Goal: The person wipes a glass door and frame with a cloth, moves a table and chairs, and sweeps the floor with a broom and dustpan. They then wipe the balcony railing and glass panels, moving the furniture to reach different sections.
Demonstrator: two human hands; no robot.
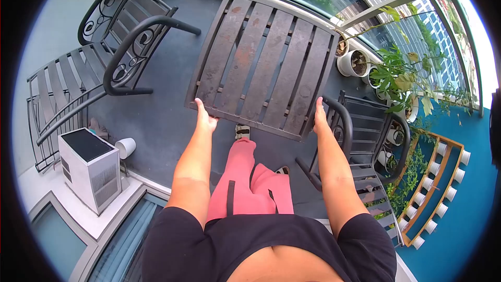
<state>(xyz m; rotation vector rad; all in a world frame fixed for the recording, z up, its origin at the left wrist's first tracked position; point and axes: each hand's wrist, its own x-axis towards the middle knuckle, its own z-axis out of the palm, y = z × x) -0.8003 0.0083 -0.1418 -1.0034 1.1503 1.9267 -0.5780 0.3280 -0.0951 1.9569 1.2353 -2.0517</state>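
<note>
A dark slatted table (255, 65) with worn, rusty patches lies ahead of me, its top tilted in view. My left hand (205, 117) grips its near left corner, thumb up along the edge. At the near right corner my right hand (319, 116) holds the side edge in the same way. The fingers of both hands are mostly hidden under or behind the tabletop. Whether the table's legs touch the floor cannot be seen.
Dark metal armchairs stand on the left (122, 36) and on the right (360, 136). A white air-conditioner unit (91, 169) is at lower left. Potted plants (355, 63) line the glass railing, and a wooden rack of white pots (433, 188) hangs on the blue wall.
</note>
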